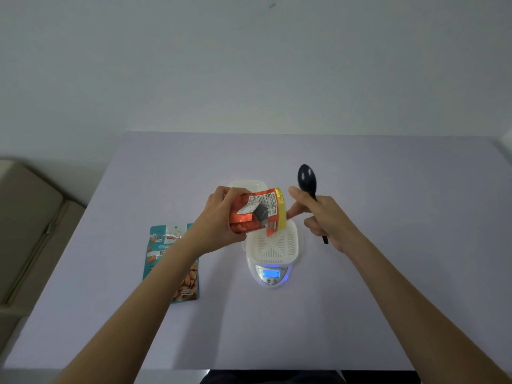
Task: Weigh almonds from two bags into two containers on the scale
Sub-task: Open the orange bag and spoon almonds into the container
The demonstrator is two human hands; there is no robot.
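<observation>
- The desk (388, 286) under the left grip (219, 216) and the right grip (329, 220) has a plain, pale lilac top.
- Behind the grips a bare grey-white wall (249, 65) rises from the far edge of the desk.
- High above the right grip the wall carries one small dark mark (272, 5).
- Far to the left of the left grip stands a beige cushioned seat (30, 217), lower than the desk.
- The light is soft and even, rather dim.

Two bags (243, 220) (182, 284) (orange, teal), two containers (274, 245) (243, 185), one scale (273, 279), one spoon (307, 177).
</observation>
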